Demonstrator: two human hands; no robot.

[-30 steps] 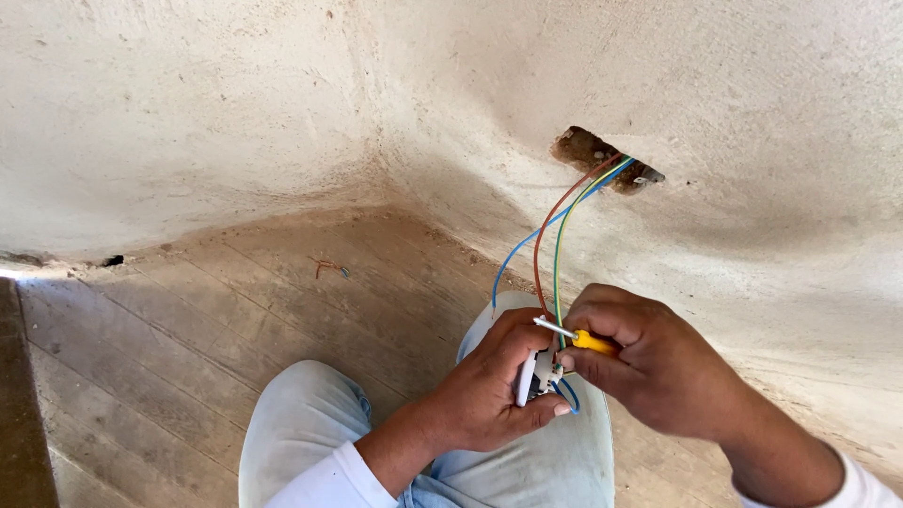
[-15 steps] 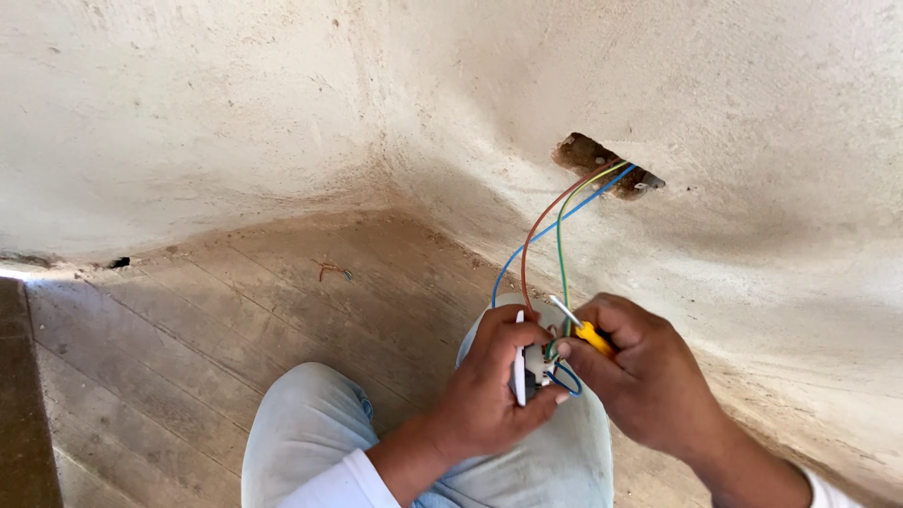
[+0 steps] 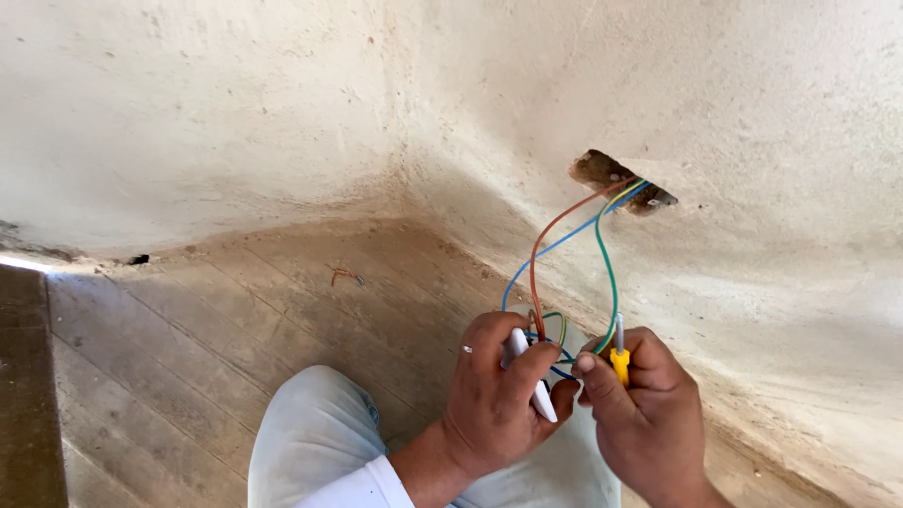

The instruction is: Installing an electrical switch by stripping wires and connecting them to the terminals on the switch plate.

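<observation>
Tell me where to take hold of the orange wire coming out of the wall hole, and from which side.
Grip the orange wire on its straight, near-vertical run, above the left hand and below its bend toward the wall hole. Come from the left: that side is open, whereas the green wire, the screwdriver and the right hand crowd the right.

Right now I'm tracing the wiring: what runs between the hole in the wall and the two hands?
In the head view, three wires, red, blue and green-yellow, hang from the wall hole to the white fitting in the left hand.
</observation>
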